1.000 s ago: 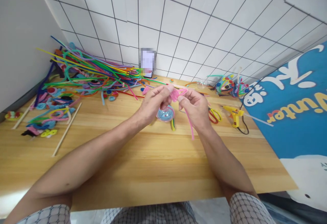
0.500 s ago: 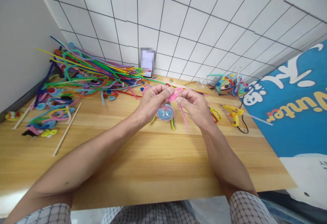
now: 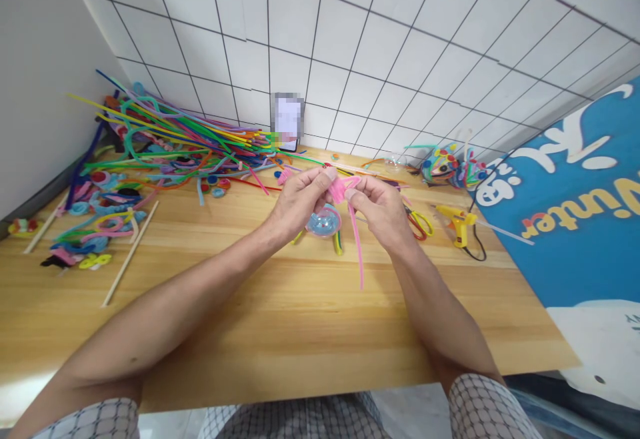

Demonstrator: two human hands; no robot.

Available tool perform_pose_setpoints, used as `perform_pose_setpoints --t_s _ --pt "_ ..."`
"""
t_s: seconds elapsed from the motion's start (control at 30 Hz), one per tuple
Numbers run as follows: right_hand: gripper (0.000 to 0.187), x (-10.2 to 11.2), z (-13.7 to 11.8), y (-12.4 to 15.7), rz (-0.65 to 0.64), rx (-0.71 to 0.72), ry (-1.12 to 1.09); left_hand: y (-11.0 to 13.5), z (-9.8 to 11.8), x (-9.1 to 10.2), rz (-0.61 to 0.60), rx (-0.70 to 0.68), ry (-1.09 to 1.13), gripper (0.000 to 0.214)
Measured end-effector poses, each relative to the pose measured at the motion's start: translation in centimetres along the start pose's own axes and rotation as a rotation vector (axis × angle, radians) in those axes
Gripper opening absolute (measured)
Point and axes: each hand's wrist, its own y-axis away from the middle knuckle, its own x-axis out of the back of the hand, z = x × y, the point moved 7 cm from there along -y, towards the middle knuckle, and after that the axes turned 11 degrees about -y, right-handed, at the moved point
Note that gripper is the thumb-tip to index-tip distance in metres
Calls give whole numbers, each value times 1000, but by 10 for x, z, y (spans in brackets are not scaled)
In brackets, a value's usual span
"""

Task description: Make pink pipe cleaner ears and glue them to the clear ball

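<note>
Both my hands are raised over the middle of the wooden table (image 3: 280, 319) and pinch one pink pipe cleaner (image 3: 354, 239). My left hand (image 3: 300, 200) pinches its coiled upper end with thumb and fingertips. Close beside it, my right hand (image 3: 381, 207) grips the same coil, and the loose tail hangs straight down between my hands toward the table. Just behind and below my hands a small blue round piece with a pink rim (image 3: 323, 221) lies on the table.
A big heap of coloured pipe cleaners (image 3: 170, 139) fills the back left, with coiled pieces (image 3: 95, 225) and thin wooden sticks (image 3: 129, 256) in front. Scissors (image 3: 419, 223), a yellow glue gun (image 3: 457, 223) and finished craft pieces (image 3: 445, 165) lie right. A blue board (image 3: 580, 205) leans there.
The pink tail now hangs longer and straighter below my hands than before. My hands have stayed in almost the same spot, turning the coil between the fingers.
</note>
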Motion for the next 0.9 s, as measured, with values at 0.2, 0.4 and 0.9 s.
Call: perform_pose_setpoints --t_s 0.2,0.4,0.9 --pt "19 15 14 -8 91 -115 -28 15 24 -4 124 -645 -817 27" --pt "30 10 21 -10 -4 -207 -112 21 17 -12 145 -777 -1004 18" --pt "20 13 5 -8 29 129 26 1 -5 -8 -83 141 69 32"
